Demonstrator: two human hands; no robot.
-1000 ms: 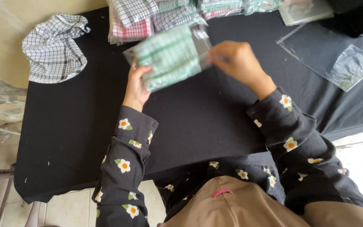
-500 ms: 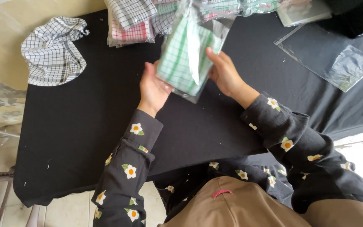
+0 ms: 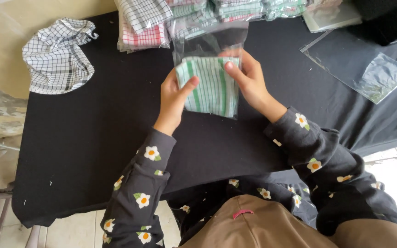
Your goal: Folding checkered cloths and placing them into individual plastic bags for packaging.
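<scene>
Head view: above the black bench point(image 3: 93, 138), the left hand point(image 3: 173, 98) and right hand point(image 3: 249, 80) each close their grip on a green-striped folded cloth point(image 3: 210, 85) inside a clear plastic bag point(image 3: 207, 41). The cloth could bunch against the bag's sides. Its long axis runs away from the person, mouth pointing toward the packed cloth stack point(image 3: 143, 27).
</scene>
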